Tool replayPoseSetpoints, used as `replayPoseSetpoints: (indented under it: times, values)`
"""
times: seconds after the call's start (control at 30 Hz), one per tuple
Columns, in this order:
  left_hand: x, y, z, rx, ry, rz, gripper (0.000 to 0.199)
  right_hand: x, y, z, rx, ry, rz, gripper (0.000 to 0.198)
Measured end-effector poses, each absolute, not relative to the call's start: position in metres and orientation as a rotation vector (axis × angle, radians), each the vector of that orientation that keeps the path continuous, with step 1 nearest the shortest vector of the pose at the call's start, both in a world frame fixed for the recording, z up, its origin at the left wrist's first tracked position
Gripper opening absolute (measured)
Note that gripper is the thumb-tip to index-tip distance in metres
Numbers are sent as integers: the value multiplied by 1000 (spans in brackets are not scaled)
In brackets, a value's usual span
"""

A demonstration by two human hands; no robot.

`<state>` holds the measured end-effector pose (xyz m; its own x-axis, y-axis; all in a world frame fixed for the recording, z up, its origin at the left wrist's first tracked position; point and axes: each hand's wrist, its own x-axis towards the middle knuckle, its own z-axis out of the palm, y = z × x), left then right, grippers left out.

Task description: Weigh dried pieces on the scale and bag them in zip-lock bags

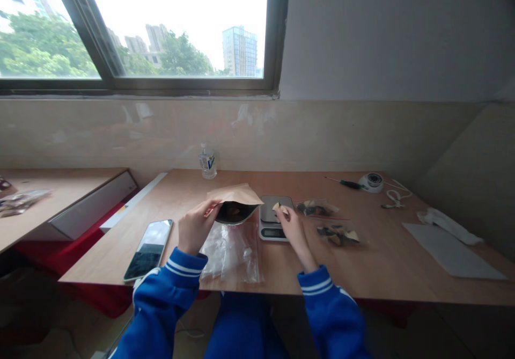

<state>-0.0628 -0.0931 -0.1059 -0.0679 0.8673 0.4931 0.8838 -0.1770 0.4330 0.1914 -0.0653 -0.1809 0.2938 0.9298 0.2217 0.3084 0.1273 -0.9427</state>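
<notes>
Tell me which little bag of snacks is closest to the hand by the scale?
The filled clear bag nearer the wall, just right of the scale. It lies beside the right hand; the other filled bag sits farther right.

No legible text. Small clear plastic bottle carries a blue-and-white label, print too small to read. Grey digital scale display unreadable.

Between our hands, the kraft pouch and the kitchen scale crowd the way. Clear plastic bags lie just below them. Two filled packets sit right of our right hand; a phone lies left of our left hand. Beyond the packets, bare wood lies open.
</notes>
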Motion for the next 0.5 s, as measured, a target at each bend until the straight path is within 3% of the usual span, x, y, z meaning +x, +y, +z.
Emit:
replayPoseSetpoints:
  times: [0.17, 0.23, 0.33, 0.5]
  values:
    - [-64, -92, -105, -2111, -1999, -1098, 26, 174, -89, -158, -1574, -1353, 165, 39]
    - [-62, -93, -108, -2115, -1996, -1113, 26, 158, -114, -151, -1358, -1468, 257, 29]
    - [-53, -97, -113, -2103, -1989, -1085, 24, 128, -135, -141, -1079, -1767, 463, 35]
    - [-40, -108, -132, -1975, -1903, -1082, 26, 83, -95, -131, -1263, -2131, 457, 39]
